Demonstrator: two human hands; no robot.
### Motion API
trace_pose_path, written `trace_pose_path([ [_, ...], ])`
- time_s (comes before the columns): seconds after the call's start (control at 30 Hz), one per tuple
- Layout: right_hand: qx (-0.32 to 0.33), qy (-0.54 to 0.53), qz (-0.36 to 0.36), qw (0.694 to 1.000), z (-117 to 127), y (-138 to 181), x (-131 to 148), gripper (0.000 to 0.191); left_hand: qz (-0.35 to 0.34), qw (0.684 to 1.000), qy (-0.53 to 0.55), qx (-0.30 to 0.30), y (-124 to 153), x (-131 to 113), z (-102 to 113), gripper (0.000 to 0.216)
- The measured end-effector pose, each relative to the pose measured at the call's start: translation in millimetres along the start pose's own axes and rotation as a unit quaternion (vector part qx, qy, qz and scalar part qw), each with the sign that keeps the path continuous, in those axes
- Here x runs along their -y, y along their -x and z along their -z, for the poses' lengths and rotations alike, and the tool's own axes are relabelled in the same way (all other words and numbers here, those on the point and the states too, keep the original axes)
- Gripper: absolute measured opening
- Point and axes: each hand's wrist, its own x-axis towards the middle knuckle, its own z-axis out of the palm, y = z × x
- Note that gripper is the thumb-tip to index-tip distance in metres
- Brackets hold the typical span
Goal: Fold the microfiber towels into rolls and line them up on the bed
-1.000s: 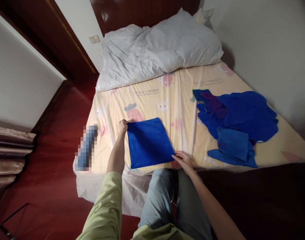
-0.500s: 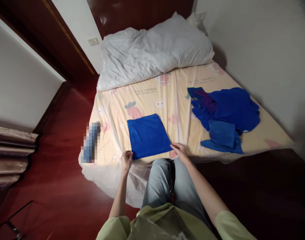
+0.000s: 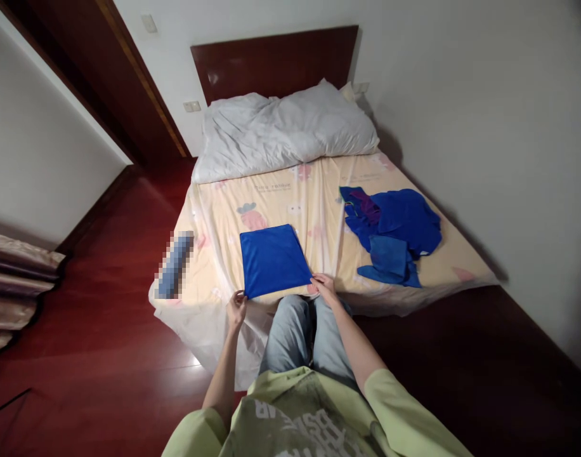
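Observation:
A blue cloth (image 3: 274, 259) lies flat on the bed in a neat, nearly square shape, close to the front edge. Its near left corner is pinched between the fingers of my left hand (image 3: 236, 310). At the near right corner, the fingers of my right hand (image 3: 325, 289) are closed on the cloth's edge. The fingertips are small in view. To the right, a loose heap of blue cloths (image 3: 404, 219) with a purple piece (image 3: 368, 206) lies crumpled, and a lighter blue cloth (image 3: 389, 257) rests at its near side.
The bed (image 3: 214, 216) has a yellow patterned sheet under a thin clear cover. A white quilt (image 3: 290, 130) is bunched against the dark headboard (image 3: 276, 63). A blurred blue-grey roll-like item (image 3: 176, 265) lies at the left edge. My knees touch or nearly touch the bed's front.
The camera view has tilted up and shifted, showing more of the headboard and wall. Both hands stay at the cloth's near corners, and its surface looks slightly smoother.

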Motion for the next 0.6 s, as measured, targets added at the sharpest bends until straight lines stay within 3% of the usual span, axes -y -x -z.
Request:
trace_pose_path([
  [0.1,0.010,0.013,0.004,1.000,2,1,-1,0.038,-0.019,0.999,-0.038,0.010,-3,4,0,0.032],
  [0.27,-0.001,0.017,0.005,1.000,1,-3,-4,0.031,-0.066,0.985,-0.149,0.055,-15,-11,3,0.037],
  [0.47,-0.011,0.009,-0.020,1.000,-3,-8,-11,0.032,-0.070,0.979,-0.184,0.057,-15,-13,7,0.029],
  [0.6,0.017,0.019,-0.014,1.000,-2,-11,-12,0.028,-0.065,0.969,-0.230,0.057,-17,-13,10,0.026],
])
